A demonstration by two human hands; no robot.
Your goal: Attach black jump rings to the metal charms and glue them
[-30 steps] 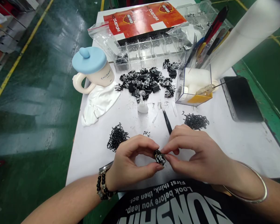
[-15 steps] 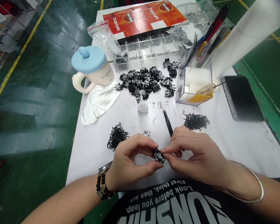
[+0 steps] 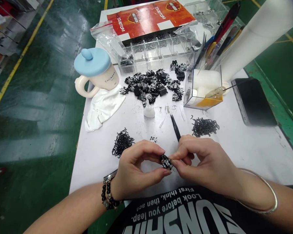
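Grip pinched, left hand [image 3: 136, 167] and right hand [image 3: 206, 164] hold a black metal piece [image 3: 166, 162] over a "Look before you leap" shirt [image 3: 175, 211].

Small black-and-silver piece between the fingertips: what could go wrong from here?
The small black-and-silver piece is pinched only at the fingertips of the left hand and right hand, so it could slip. If dropped, it might land among the loose black hooks nearby and be awkward to pick out. The black tweezers lie just beyond the right hand, which could knock them.
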